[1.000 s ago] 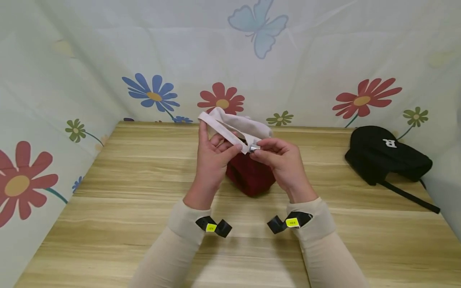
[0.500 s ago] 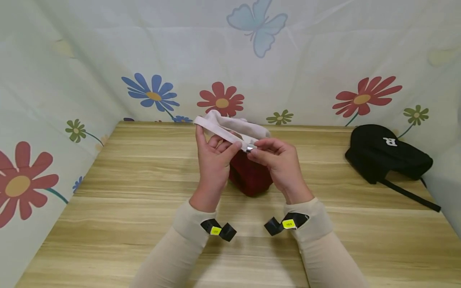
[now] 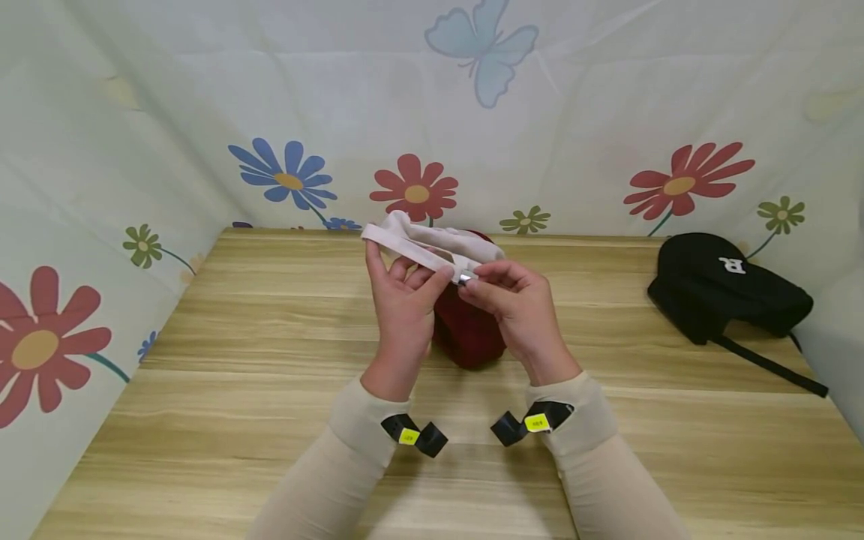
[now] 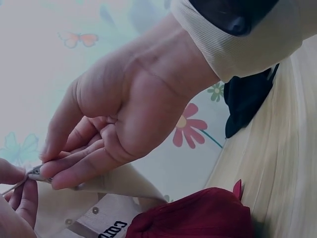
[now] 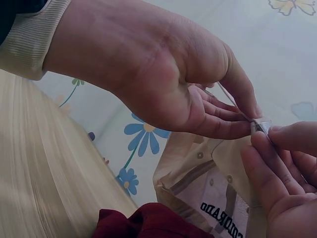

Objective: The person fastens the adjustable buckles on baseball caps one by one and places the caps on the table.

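A pale beige cap (image 3: 448, 238) is held up between both hands above the table, strap side toward me. Dark lettering (image 5: 223, 218) runs along its inside band in the right wrist view. My left hand (image 3: 405, 311) pinches the cap's strap (image 3: 405, 246) near its end with thumb and fingers, the index fingertip up against the strap farther along. My right hand (image 3: 533, 315) pinches the silver metal buckle (image 3: 466, 277) between thumb and fingers. The strap end meets the buckle, fingertips of both hands close together. Below the hands sits a dark red cloth item (image 3: 469, 337), partly hidden.
On the right of the wooden table (image 3: 270, 330) lies a black cap (image 3: 695, 289) with a white letter, its strap stretched toward the right edge. A flower-printed curtain (image 3: 574, 97) stands behind the table and along both sides.
The strap end and buckle have come together from a small gap. The cap has sunk slightly, and both wrists have drawn a little closer to each other.
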The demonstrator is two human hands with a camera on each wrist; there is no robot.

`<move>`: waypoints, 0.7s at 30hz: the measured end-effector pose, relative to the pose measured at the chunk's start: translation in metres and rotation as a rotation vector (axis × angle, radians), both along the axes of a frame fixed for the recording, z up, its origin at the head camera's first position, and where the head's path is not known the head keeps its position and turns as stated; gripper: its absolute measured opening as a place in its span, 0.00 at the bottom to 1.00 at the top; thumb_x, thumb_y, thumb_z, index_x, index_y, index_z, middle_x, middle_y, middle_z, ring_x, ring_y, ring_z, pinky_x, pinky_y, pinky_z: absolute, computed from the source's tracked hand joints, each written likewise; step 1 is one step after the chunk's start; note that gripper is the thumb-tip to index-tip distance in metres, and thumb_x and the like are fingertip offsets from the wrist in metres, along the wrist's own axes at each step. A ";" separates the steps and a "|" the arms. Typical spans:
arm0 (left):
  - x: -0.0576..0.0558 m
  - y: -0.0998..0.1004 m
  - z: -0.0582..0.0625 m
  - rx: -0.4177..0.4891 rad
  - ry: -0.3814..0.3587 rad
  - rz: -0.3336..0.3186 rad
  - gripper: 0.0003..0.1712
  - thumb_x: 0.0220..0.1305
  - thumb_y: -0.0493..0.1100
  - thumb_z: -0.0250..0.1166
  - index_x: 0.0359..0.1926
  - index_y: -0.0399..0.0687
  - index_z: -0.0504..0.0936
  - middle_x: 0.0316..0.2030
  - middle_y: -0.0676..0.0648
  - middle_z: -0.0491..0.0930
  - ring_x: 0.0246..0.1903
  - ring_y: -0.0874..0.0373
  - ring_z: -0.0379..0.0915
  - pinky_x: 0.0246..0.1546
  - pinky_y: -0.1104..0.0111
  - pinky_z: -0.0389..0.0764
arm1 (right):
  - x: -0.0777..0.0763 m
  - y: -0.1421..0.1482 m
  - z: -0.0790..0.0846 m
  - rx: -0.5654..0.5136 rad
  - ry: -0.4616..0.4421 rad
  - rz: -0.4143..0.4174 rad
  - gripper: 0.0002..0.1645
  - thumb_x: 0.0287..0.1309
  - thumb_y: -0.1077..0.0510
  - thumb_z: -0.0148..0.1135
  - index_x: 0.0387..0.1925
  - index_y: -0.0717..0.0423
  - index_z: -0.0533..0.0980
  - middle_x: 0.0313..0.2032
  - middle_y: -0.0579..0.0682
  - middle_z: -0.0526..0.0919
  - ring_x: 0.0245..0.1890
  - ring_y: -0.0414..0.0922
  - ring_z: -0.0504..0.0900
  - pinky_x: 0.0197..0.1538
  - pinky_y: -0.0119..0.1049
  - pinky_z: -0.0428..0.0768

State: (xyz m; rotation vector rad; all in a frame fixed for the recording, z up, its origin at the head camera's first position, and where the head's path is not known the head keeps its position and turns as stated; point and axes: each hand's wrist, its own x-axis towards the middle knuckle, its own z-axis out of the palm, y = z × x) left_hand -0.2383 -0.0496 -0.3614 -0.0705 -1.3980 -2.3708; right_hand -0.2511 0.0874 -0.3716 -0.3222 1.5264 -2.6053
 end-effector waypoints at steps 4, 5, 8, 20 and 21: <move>0.001 0.001 -0.001 -0.014 0.010 0.002 0.56 0.47 0.25 0.66 0.66 0.71 0.45 0.49 0.40 0.73 0.40 0.52 0.79 0.46 0.64 0.80 | 0.000 0.000 0.000 0.008 0.003 -0.015 0.09 0.48 0.70 0.63 0.35 0.64 0.76 0.29 0.51 0.82 0.31 0.45 0.84 0.42 0.40 0.82; 0.001 0.001 -0.001 -0.018 0.013 0.003 0.56 0.47 0.25 0.66 0.66 0.71 0.46 0.49 0.40 0.73 0.40 0.51 0.79 0.46 0.64 0.79 | 0.001 -0.001 -0.001 0.010 0.005 -0.019 0.09 0.48 0.69 0.63 0.35 0.64 0.76 0.29 0.51 0.82 0.31 0.45 0.84 0.42 0.40 0.82; 0.002 0.002 0.001 -0.037 0.016 0.004 0.55 0.47 0.26 0.66 0.65 0.72 0.47 0.50 0.40 0.73 0.42 0.50 0.79 0.47 0.63 0.79 | 0.001 -0.001 -0.001 0.016 0.013 -0.033 0.09 0.48 0.69 0.63 0.35 0.64 0.76 0.29 0.51 0.82 0.31 0.45 0.84 0.42 0.40 0.82; 0.012 0.003 0.008 -0.121 0.020 -0.003 0.55 0.49 0.25 0.64 0.67 0.63 0.43 0.51 0.38 0.70 0.45 0.45 0.77 0.47 0.63 0.79 | 0.002 -0.003 -0.004 0.073 0.051 -0.119 0.12 0.45 0.69 0.66 0.36 0.67 0.76 0.28 0.50 0.83 0.31 0.45 0.84 0.41 0.42 0.82; 0.012 0.003 0.008 -0.133 0.022 0.003 0.54 0.49 0.25 0.64 0.67 0.62 0.43 0.50 0.38 0.70 0.45 0.45 0.77 0.47 0.63 0.79 | 0.002 -0.003 -0.004 0.077 0.053 -0.120 0.12 0.45 0.69 0.66 0.35 0.67 0.76 0.28 0.50 0.83 0.31 0.45 0.84 0.41 0.42 0.82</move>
